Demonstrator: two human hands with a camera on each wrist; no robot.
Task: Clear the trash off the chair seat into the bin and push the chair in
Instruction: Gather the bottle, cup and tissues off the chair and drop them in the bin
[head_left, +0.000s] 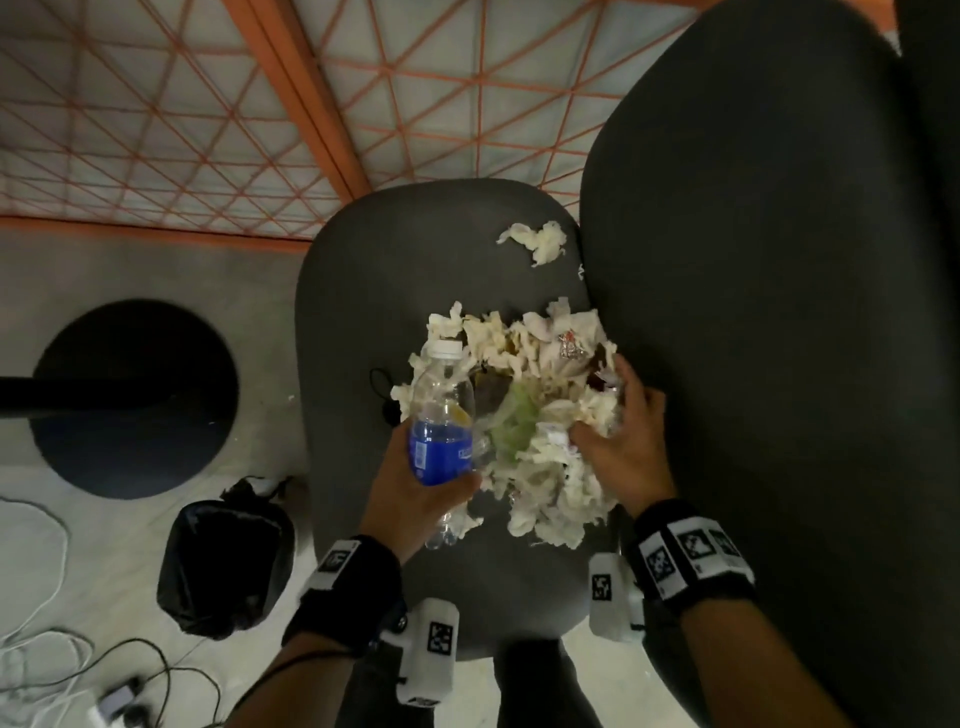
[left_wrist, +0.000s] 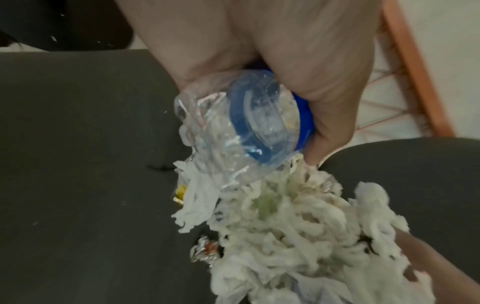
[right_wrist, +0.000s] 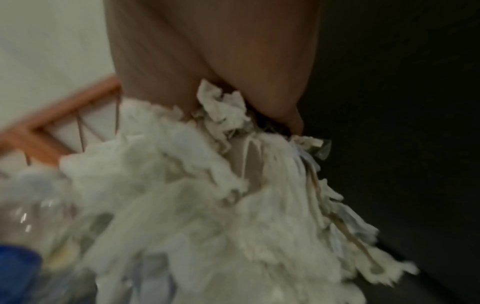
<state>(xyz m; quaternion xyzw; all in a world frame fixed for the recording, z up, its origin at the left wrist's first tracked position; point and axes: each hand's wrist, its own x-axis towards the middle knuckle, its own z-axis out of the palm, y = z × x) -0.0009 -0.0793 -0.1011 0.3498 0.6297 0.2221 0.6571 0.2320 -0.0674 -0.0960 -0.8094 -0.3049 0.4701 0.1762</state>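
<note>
From the head camera, the dark grey chair seat (head_left: 374, 291) fills the middle of the picture with its backrest (head_left: 769, 312) rising at three o'clock, and a heap of torn white tissue (head_left: 540, 415) mixed with bits of foil and something green lies on the seat against the backrest. A smaller tissue scrap (head_left: 537, 241) sits apart from the heap at twelve o'clock. The left hand (head_left: 415, 493) has its fingers wrapped round a clear plastic bottle (head_left: 441, 415) with a blue label and white cap, at the heap's nine o'clock edge and touching the tissue. The right hand (head_left: 623, 447) is at the heap's three o'clock edge, fingers curled into the tissue. A bin lined with a black bag (head_left: 223, 566) stands on the floor at eight o'clock of the seat, beside a round black base (head_left: 135, 400) and some cables (head_left: 52, 644). From the left wrist camera, the left hand (left_wrist: 272, 61) clamps the bottle (left_wrist: 246, 123) by its body, the bottle's base toward the lens, with the tissue (left_wrist: 285, 236) spread below at six o'clock on the seat (left_wrist: 78, 164). From the right wrist camera, which is blurred, the right hand (right_wrist: 207, 61) grips a wad of the tissue (right_wrist: 207, 205), and the bottle (right_wrist: 31, 226) shows at eight o'clock.
</note>
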